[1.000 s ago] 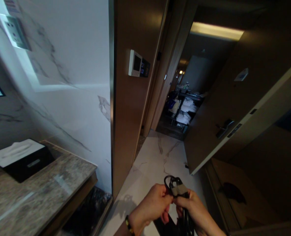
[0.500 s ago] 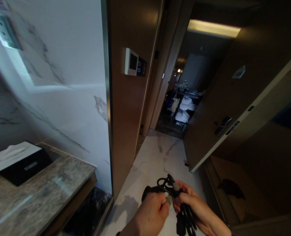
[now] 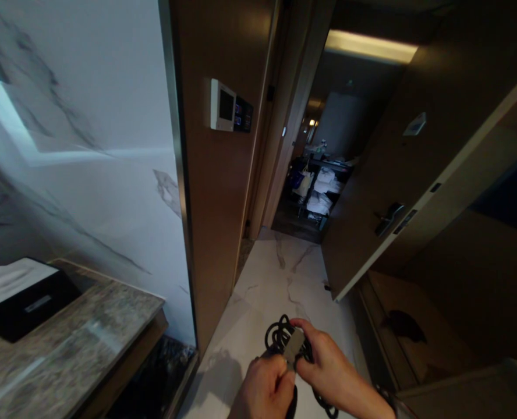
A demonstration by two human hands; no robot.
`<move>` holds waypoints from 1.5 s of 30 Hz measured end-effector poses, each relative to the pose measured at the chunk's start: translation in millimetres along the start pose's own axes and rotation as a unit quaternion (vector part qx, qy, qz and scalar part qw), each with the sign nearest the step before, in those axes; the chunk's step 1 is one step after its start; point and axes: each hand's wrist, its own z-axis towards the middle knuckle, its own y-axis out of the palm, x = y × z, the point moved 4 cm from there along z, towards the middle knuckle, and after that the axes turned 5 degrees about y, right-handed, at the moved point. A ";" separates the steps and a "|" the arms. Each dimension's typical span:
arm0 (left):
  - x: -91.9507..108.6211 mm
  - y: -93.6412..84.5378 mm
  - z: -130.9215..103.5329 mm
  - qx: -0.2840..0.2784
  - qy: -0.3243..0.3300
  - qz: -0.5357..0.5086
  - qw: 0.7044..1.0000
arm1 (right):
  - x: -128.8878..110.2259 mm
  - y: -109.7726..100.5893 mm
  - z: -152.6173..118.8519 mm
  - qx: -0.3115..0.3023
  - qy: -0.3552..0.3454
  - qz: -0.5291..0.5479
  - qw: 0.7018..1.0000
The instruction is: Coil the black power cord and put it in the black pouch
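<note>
A black cord, gathered into a bundle of loops, is held low in front of me above the floor. Around its middle lies a grey strap. My right hand is closed round the bundle, thumb on the near side and fingers on the far side. Closed in a pinch, my left hand meets the lower end of the strap. Some loops hang below my right hand. A dark piece shows under my left hand, too covered to name.
At left, a black tissue box stands on a stone counter. An open door is on the right, with a low bench beside it. Beyond the doorway stands a cart with folded white linen. A control panel is on the wall.
My right hand has turned the cord bundle, and the grey strap now faces me more fully. Both hands have shifted slightly left and stay close together. The view has swung a little right.
</note>
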 end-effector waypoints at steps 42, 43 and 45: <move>-18.5 -12.0 37.0 0.053 -0.142 -0.253 0.956 | 7.3 49.3 16.2 0.102 -0.086 -0.385 0.913; -17.6 -15.5 38.5 0.043 -0.129 -0.233 0.963 | 8.3 44.8 16.9 0.081 -0.077 -0.367 0.923; -14.8 -30.4 39.4 0.056 -0.081 -0.224 0.970 | 12.2 30.1 19.1 0.048 -0.041 -0.292 0.954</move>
